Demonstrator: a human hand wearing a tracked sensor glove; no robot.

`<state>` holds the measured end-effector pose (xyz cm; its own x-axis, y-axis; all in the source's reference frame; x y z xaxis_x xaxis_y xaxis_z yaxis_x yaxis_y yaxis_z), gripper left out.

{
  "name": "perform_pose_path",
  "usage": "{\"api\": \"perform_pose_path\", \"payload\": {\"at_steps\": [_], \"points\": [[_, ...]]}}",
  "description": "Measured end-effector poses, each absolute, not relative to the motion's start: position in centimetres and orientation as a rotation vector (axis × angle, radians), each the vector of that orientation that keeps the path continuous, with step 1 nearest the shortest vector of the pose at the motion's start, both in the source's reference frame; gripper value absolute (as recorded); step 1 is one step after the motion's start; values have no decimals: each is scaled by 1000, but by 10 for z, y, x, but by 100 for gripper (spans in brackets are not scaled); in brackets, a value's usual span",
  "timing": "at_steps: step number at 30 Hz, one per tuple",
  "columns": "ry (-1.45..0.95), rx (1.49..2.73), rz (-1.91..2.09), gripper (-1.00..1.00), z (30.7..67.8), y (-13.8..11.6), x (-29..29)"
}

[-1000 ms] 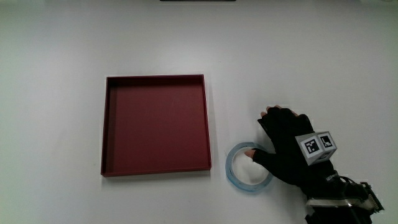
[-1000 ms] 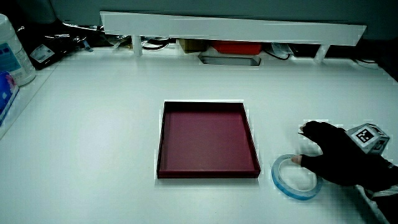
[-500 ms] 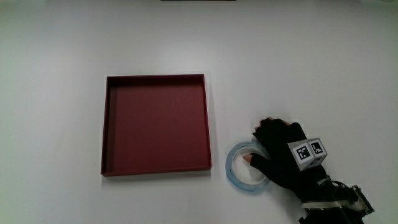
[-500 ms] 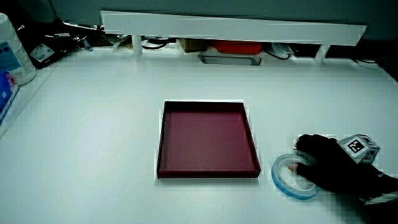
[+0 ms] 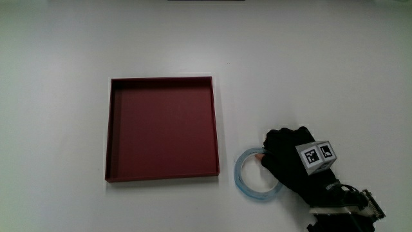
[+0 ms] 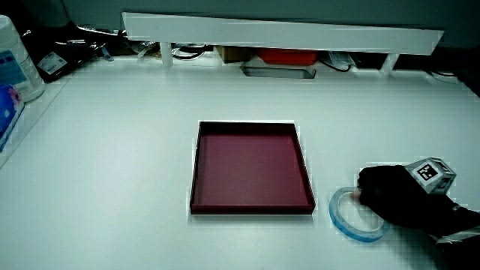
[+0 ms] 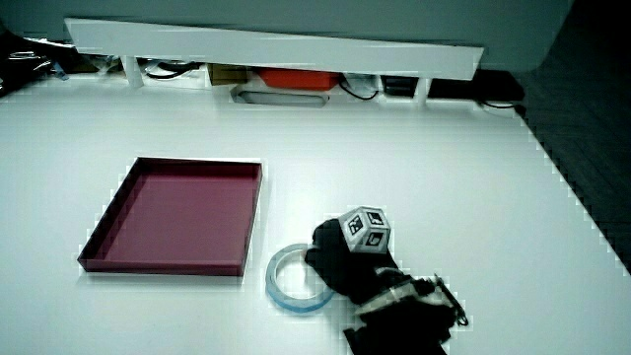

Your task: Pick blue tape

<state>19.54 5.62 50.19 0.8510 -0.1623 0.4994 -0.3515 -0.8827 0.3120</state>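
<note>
The blue tape [image 5: 239,183] is a pale blue ring lying flat on the white table beside the dark red tray [image 5: 161,80], close to the tray's corner nearest the person. The gloved hand [image 5: 285,160] rests on the ring's edge, fingers curled over the rim and the thumb inside the ring. The patterned cube [image 5: 316,156] sits on the back of the hand. Both side views show the tape [image 6: 339,223] [image 7: 279,291] flat on the table, partly under the hand [image 6: 390,196] [image 7: 335,261].
The shallow square tray [image 6: 247,124] [image 7: 197,161] has nothing in it. A low white partition [image 6: 277,31] runs along the table's edge farthest from the person, with a red box [image 6: 283,55] and cables under it. A white bottle [image 6: 15,60] stands at the table's edge.
The hand has slid onto the tape ring and its spread fingers have curled down over the rim. The tape and tray have not moved.
</note>
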Motion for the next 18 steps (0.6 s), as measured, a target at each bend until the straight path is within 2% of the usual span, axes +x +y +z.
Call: {"api": "perform_pose_path", "payload": {"at_steps": [9, 18], "points": [[-390, 2619, 666, 100, 499, 56, 195], [-462, 2664, 738, 100, 469, 42, 182]]}}
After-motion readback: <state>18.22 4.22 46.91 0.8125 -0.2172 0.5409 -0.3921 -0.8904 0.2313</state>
